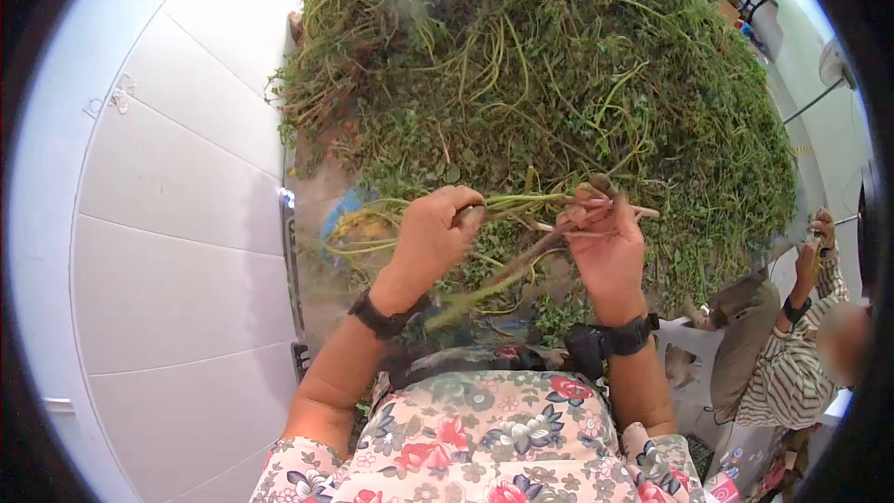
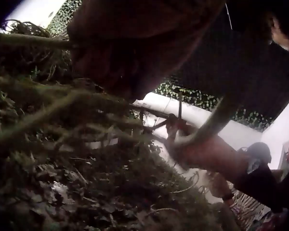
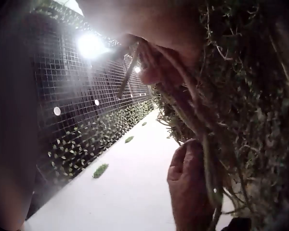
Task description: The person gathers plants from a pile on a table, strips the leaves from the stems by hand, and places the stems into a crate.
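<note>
Right, both hands clamped on plant stems, front edge of the heap.

Left hand (image 1: 430, 235): fingers curled round green stems (image 1: 526, 199), back of the hand up. Small dark piece (image 1: 464, 213) shows at its thumb and forefinger; can't tell what it is. Right hand (image 1: 607, 247): palm up, fingers bent over the other end of the bunch plus some brownish stems (image 1: 533, 253). Hands sit apart, stems spanning between them. Loose ends trail out left of the left hand. Lower stem ends look blurred.

Stems are held over the near side of the desk (image 1: 321, 177), just in front of the big leafy heap (image 1: 559, 84). Blue and yellow item (image 1: 343, 214) lies beyond the left hand, partly behind stems; can't identify it.

Black bands on both wrists. Floral garment (image 1: 494, 438) nearest the camera. White panelled wall (image 1: 186, 289) on the left. On the right, a seated person in a striped shirt (image 1: 792, 363), both hands raised. Fan (image 1: 832, 65) stands behind, upper right.
</note>
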Demonstrator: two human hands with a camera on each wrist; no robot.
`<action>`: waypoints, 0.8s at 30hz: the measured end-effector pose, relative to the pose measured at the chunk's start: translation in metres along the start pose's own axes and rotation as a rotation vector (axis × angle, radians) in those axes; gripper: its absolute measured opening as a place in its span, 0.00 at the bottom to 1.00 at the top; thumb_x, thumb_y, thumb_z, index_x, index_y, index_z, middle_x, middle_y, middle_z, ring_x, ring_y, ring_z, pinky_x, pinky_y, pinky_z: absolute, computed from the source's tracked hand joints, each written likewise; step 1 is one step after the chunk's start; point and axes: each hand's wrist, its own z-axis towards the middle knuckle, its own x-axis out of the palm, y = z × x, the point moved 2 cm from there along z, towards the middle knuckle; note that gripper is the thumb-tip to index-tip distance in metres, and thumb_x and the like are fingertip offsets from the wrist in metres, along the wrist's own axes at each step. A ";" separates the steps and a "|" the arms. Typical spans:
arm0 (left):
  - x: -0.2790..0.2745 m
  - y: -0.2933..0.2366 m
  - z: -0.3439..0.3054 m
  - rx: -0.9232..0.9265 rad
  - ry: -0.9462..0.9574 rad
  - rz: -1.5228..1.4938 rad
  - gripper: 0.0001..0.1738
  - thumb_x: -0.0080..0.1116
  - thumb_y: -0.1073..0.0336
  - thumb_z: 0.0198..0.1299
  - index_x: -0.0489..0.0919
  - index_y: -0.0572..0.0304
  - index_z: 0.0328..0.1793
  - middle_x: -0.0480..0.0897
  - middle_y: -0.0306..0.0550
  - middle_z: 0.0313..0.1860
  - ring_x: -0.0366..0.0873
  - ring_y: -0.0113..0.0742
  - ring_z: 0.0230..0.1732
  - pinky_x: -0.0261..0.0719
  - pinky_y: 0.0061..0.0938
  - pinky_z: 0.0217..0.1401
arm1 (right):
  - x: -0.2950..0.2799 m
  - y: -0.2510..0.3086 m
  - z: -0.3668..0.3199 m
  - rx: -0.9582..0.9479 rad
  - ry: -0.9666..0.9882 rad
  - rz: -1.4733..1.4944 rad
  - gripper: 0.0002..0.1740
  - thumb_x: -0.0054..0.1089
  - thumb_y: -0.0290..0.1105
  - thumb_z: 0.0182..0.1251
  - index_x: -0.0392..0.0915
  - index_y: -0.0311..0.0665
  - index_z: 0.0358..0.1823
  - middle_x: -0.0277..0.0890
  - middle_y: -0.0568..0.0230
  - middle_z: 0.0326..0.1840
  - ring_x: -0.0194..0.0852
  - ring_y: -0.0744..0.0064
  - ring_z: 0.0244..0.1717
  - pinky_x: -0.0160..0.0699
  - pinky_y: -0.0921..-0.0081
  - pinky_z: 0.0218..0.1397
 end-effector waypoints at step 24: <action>0.024 -0.030 0.014 0.031 0.416 -0.359 0.08 0.50 0.73 0.54 0.76 0.63 0.40 0.74 0.46 0.25 0.70 0.33 0.26 0.68 0.27 0.30 | 0.019 -0.002 0.002 0.054 0.002 -0.460 0.17 0.41 0.43 0.71 0.72 0.36 0.41 0.73 0.66 0.27 0.69 0.80 0.27 0.68 0.81 0.28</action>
